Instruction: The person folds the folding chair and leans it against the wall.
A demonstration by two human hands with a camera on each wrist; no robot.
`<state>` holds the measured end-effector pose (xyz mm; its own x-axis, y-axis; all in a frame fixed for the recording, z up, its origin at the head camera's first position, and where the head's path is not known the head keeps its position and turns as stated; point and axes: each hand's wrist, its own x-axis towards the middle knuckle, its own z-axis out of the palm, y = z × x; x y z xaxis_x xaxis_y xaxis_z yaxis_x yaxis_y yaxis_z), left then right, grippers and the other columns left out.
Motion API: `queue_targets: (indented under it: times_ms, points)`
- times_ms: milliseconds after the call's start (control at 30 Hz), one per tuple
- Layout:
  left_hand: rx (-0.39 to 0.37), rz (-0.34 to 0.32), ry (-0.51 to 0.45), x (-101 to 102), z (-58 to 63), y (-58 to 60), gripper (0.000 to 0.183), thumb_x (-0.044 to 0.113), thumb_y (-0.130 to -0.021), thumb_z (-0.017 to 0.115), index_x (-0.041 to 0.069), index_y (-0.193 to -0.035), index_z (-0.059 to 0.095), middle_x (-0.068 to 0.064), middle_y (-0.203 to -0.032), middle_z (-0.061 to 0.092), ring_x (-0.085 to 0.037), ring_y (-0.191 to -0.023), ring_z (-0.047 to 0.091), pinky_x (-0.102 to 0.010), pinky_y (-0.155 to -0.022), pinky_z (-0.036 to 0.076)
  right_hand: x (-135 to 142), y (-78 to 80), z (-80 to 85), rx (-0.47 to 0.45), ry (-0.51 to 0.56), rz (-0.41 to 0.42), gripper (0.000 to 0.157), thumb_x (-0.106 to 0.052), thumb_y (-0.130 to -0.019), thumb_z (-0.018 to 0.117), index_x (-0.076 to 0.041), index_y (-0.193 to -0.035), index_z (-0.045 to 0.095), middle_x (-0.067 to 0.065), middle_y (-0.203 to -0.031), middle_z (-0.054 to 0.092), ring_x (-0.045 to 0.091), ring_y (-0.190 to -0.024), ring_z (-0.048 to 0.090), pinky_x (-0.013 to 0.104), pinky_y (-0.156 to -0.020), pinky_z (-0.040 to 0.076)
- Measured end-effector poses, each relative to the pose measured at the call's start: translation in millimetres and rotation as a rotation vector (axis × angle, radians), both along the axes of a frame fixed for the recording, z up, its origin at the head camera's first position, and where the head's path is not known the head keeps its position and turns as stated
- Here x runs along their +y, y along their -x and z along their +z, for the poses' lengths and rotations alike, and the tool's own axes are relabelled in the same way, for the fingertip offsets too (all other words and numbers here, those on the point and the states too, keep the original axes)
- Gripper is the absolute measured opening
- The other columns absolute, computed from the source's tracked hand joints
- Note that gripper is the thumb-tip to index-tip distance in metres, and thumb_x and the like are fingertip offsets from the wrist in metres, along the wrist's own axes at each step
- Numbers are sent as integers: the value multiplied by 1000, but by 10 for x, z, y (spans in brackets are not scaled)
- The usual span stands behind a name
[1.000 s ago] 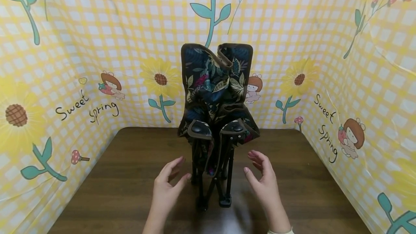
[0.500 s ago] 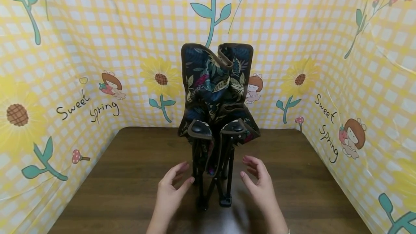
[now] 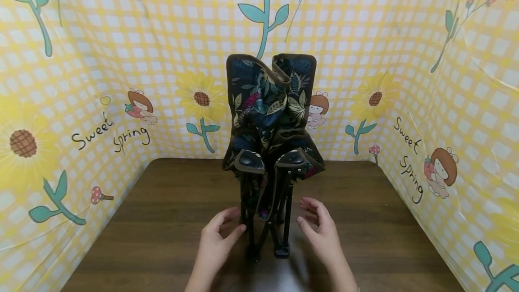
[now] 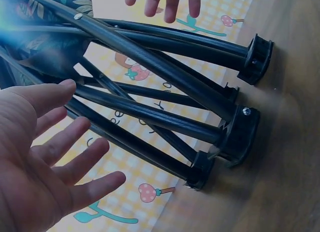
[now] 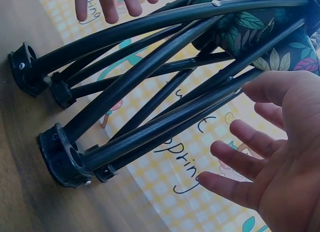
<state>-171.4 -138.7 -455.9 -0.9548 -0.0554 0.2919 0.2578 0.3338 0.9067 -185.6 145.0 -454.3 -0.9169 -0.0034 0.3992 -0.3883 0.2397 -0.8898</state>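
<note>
A folding chair point(image 3: 265, 111) with dark leaf-print fabric stands upright, mostly folded, in the middle of the table. Its black metal legs point(image 4: 165, 77) cross one another and end in black plastic feet point(image 5: 60, 154). On the chair's left, my left hand point(image 3: 219, 240) has its fingers spread, the thumb close to a leg; whether it touches cannot be told. Opposite it, my right hand point(image 3: 324, 235) is apart from the right-hand legs in the head view, fingers loosely extended. Both palms face the chair, and neither hand holds anything.
The brown wood-look table point(image 3: 170, 202) has rounded far corners. Yellow-checked cloth point(image 3: 182, 35) with flowers and "Sweet Spring" lettering hangs around its back and both sides, close behind the chair.
Both hands have moved inward, closer to the chair's legs, and slightly lower in the head view. The chair has stayed in place.
</note>
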Motion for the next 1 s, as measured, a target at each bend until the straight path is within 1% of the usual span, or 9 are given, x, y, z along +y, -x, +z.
queue_targets:
  times_ms: [167,233,333,400,500,600,733,867,1000]
  points:
    - [-9,-2,63,24,-41,15,38,18,-87,84,22,-123,72,4,-120,73,-15,-111,68,-48,-92,57,0,8,-23,-33,-9,8,49,2,-93,71,-8,-138,57,3,-133,64,29,-125,61,40,-101,55]
    - [-9,-14,76,30,-56,19,39,17,-87,84,20,-124,72,2,-120,73,-15,-110,68,-48,-92,57,7,8,-24,-52,-11,13,47,1,-93,71,-7,-137,57,2,-132,64,27,-124,62,42,-101,56]
    - [-13,-37,63,38,-75,24,39,15,-87,84,15,-124,71,-2,-122,73,-20,-111,68,-52,-93,57,14,8,-29,-77,-14,23,46,-1,-94,71,-10,-137,57,1,-131,65,24,-123,63,44,-99,56]
    - [-18,-50,50,42,-84,26,39,14,-87,83,13,-124,71,-4,-122,73,-24,-111,68,-53,-94,57,15,9,-36,-96,-14,30,46,-2,-94,71,-11,-137,57,2,-130,65,24,-122,63,41,-98,57]
    - [-33,-62,32,45,-96,26,38,13,-87,83,12,-123,71,-2,-122,73,-29,-112,68,-51,-94,57,8,21,-65,-138,-7,32,46,-2,-95,70,-15,-137,58,2,-128,66,24,-120,64,33,-96,56]
    - [-49,-71,19,49,-105,26,38,13,-87,82,12,-123,71,-2,-121,72,-31,-113,67,-51,-94,58,-4,32,-90,-175,0,37,45,-2,-95,70,-14,-137,58,3,-127,66,24,-120,64,29,-95,56]
    - [-56,-78,8,47,-130,37,37,12,-88,82,12,-123,70,-4,-121,72,-36,-112,67,-51,-92,59,-30,56,-122,-187,-1,59,45,-2,-95,69,-9,-138,57,6,-127,66,27,-119,64,28,-92,56]
    - [-66,-89,-2,47,-165,51,33,13,-89,81,14,-120,71,-3,-120,73,-35,-111,68,-45,-91,60,-47,76,-161,-183,-9,73,45,-3,-95,70,-11,-137,58,9,-127,67,30,-118,65,27,-90,56]
    - [-75,-98,-7,58,-188,55,31,12,-89,81,15,-118,71,-3,-119,73,-32,-109,69,-38,-89,61,-65,75,-171,-190,-8,83,45,-4,-94,71,-14,-136,58,8,-125,66,33,-119,64,27,-89,56]
